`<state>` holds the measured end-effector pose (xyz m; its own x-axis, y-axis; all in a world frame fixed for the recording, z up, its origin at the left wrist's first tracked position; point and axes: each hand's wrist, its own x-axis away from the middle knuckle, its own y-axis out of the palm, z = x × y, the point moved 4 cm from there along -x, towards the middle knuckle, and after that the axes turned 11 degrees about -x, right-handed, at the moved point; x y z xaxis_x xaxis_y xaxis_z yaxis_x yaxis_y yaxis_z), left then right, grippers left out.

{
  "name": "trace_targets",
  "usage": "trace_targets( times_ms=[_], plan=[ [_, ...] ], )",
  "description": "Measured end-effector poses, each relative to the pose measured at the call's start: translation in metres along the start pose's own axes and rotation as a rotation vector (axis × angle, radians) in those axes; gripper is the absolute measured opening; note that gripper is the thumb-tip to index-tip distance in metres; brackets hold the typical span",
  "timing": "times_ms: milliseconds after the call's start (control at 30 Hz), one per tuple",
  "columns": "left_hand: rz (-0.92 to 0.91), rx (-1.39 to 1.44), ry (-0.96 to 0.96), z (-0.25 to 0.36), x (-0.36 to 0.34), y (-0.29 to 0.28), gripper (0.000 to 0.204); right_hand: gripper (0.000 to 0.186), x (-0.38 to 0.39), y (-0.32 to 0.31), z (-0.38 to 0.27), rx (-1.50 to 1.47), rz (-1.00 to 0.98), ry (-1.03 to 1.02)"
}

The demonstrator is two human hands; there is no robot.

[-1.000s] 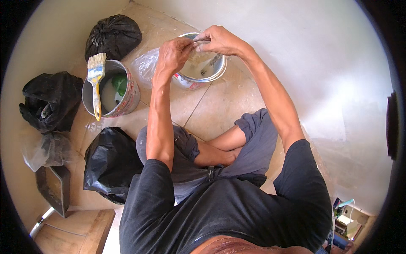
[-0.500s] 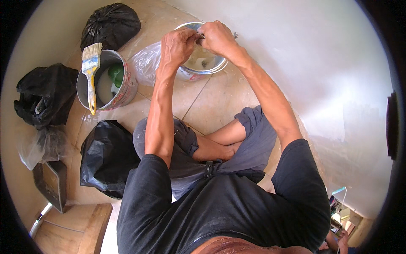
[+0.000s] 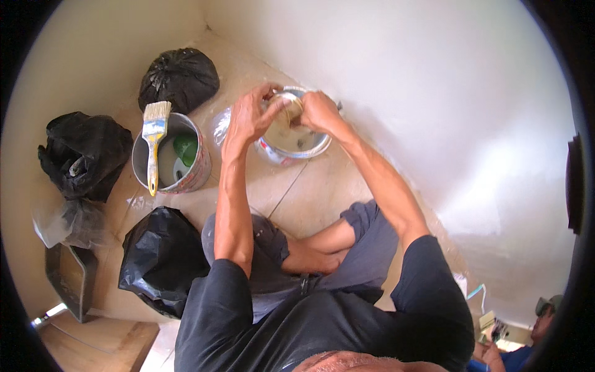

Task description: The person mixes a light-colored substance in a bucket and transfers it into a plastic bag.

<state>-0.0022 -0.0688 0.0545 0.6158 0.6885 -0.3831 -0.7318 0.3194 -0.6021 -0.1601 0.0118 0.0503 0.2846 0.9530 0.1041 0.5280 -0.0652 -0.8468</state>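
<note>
Both my arms reach forward over a bucket (image 3: 273,152) with a white and blue outside and a pale, off-white content. My left hand (image 3: 249,118) curls round the left side of a round thing with a pale yellow rim (image 3: 287,97), its thumb stretched across it. My right hand (image 3: 320,113) is closed at the right side of that rim, its fingertips partly hidden. Blur leaves the round thing's kind unclear. A clear plastic bag (image 3: 221,127) lies left of the bucket, partly behind my left forearm.
Left stands a grey bucket (image 3: 203,162) with a green thing inside and a paintbrush (image 3: 154,139) across its rim. Black bags (image 3: 180,77), (image 3: 162,257) and a black bag (image 3: 90,152) lie around. A tray (image 3: 80,288), a wooden board (image 3: 99,344), a wall (image 3: 434,118) and another person (image 3: 540,332) also show.
My hands have gone from pinching together over the bucket to standing apart around the round yellow-rimmed thing. Less of the clear bag shows. The whole view has shifted, with things lower in it.
</note>
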Motion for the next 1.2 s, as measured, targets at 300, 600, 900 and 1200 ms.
trace_targets(
  times_ms=[300,600,900,1200],
  plan=[
    [-0.147,0.041,-0.075,-0.015,0.002,0.009,0.022,0.042,-0.002,-0.015,0.012,0.081,-0.167,0.061],
    [-0.153,0.106,-0.008,-0.013,0.003,0.013,0.016,0.021,-0.006,-0.022,-0.018,-0.311,-0.12,-0.074],
    [-0.01,0.067,0.047,-0.018,0.005,0.025,0.012,0.013,0.002,-0.004,-0.026,0.029,0.056,-0.237],
    [-0.286,0.061,-0.085,-0.023,0.006,0.022,0.027,0.012,0.006,-0.01,-0.023,-0.004,0.091,-0.371]
  ],
)
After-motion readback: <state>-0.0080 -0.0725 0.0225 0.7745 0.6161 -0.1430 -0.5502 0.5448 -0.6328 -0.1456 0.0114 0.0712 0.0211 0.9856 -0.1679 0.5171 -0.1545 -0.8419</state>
